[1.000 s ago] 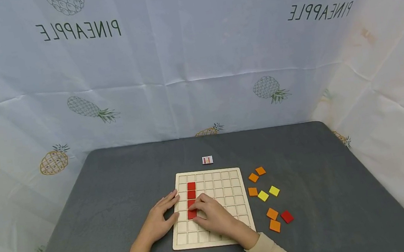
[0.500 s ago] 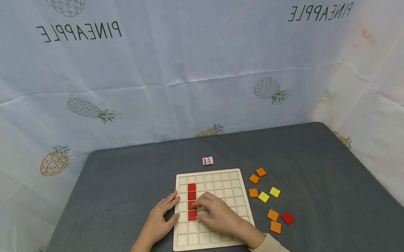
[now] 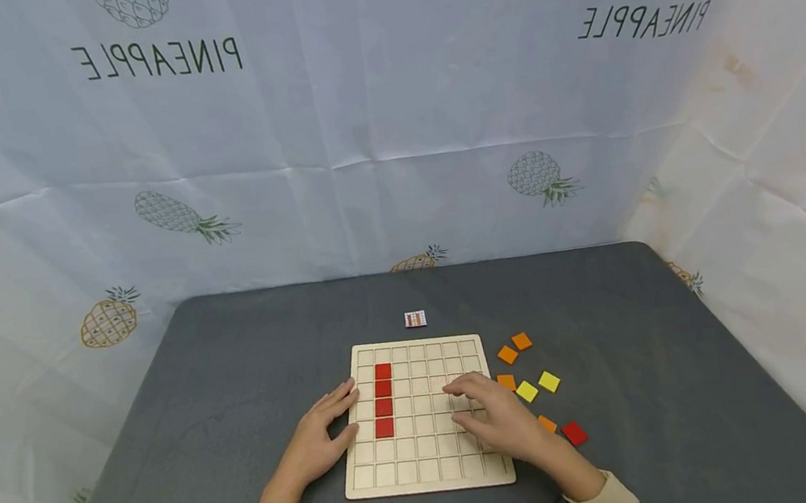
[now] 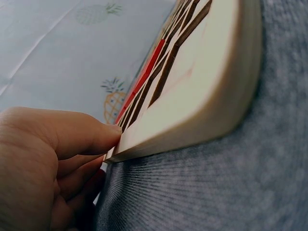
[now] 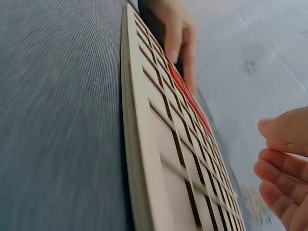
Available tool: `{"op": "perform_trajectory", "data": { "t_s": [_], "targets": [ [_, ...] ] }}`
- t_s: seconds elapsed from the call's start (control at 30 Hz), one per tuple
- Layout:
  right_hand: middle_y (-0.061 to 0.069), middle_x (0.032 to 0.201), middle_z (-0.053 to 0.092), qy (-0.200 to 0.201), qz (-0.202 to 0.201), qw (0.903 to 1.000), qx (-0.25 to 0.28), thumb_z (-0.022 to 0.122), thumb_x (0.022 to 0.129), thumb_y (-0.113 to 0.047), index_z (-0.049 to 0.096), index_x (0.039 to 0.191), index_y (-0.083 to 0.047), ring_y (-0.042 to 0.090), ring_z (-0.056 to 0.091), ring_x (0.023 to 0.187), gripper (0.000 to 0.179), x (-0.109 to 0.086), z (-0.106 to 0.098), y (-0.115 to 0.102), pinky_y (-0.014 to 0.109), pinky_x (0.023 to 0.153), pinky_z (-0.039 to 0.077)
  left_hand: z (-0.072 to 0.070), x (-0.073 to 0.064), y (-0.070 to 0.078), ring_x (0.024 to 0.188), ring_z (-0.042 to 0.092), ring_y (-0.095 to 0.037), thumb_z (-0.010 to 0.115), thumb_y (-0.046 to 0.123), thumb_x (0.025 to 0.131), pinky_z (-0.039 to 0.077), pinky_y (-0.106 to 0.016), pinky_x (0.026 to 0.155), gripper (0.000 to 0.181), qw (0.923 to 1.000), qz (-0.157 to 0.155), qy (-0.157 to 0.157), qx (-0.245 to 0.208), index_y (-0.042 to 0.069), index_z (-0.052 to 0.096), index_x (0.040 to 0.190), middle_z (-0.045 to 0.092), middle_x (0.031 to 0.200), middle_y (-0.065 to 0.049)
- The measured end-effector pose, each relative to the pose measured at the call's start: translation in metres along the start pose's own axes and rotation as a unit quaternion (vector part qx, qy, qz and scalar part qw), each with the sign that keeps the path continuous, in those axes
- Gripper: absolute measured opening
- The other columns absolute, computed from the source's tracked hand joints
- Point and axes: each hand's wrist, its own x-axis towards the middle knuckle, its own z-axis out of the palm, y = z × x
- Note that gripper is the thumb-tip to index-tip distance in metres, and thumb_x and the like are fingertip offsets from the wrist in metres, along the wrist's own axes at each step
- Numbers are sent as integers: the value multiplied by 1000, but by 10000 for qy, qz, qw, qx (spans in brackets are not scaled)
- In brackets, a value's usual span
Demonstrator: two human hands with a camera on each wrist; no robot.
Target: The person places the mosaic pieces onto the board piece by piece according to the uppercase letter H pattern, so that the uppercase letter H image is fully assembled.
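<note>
A pale wooden grid board (image 3: 427, 447) lies on the dark table, with a column of several red square tiles (image 3: 382, 389) set in its cells toward the left. My left hand (image 3: 316, 437) rests at the board's left edge, thumb and fingertips touching the rim; the thumb (image 4: 91, 132) shows against the wood in the left wrist view. Above the right part of the board is my right hand (image 3: 502, 420), its fingers loosely bent and apart from the thumb. Nothing shows between those fingers (image 5: 281, 180) in the right wrist view.
Right of the board lie loose orange tiles (image 3: 522, 341), yellow tiles (image 3: 549, 381) and a single red tile (image 3: 574, 433). One orange tile (image 3: 547, 423) is partly behind the right hand. A small patterned card (image 3: 415, 319) lies beyond the board. A printed curtain (image 3: 355, 106) hangs behind the table.
My right hand has left the lowest red tiles and moved right across the board, uncovering the red column fully. The left hand stays at the left edge.
</note>
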Motion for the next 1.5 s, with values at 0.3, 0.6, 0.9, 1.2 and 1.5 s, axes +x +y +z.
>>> {"op": "perform_trajectory", "data": {
  "t_s": [0.3, 0.6, 0.9, 1.2, 1.5],
  "targets": [
    [-3, 114, 63, 492, 546, 9955, -603, 76, 78, -10, 64, 118, -10, 17, 63, 102, 42, -47, -36, 25, 34, 79, 57, 2, -1, -1, 136, 40, -30, 66, 16, 85, 30, -48, 115, 52, 10000, -46, 3, -82, 6, 54, 135, 45, 146, -6],
    [-8, 112, 65, 680, 1457, 9809, -1091, 78, 77, -20, 68, 115, -18, 18, 64, 102, 39, -87, -56, 44, 39, 82, 57, 1, -1, -2, 135, 41, -30, 66, 17, 86, 31, -48, 114, 51, 9999, 63, 79, -67, 5, 55, 134, 46, 145, -6],
    [-8, 116, 63, -8, 2092, 9738, -890, 74, 81, -20, 66, 118, -22, 22, 61, 107, 38, -104, -67, 48, 41, 86, 55, 1, -1, -3, 135, 42, -30, 66, 18, 86, 31, -49, 113, 51, 9999, 97, 90, -32, 6, 55, 134, 46, 145, -6],
    [-9, 110, 60, -97, 1753, 9793, -1009, 74, 77, -5, 67, 116, -21, 20, 57, 100, 42, -111, -73, 53, 32, 77, 54, 2, -1, -2, 135, 41, -30, 66, 18, 86, 32, -49, 113, 51, 9999, 107, 68, -18, 6, 55, 134, 46, 145, -6],
    [-12, 103, 58, -73, 2067, 9738, -942, 76, 77, -9, 69, 108, -24, 13, 55, 93, 35, -113, -79, 56, 28, 73, 52, 1, -1, -1, 136, 41, -29, 66, 16, 85, 31, -48, 114, 51, 10000, -17, 42, -23, 6, 55, 134, 46, 145, -5]
  ]
}}
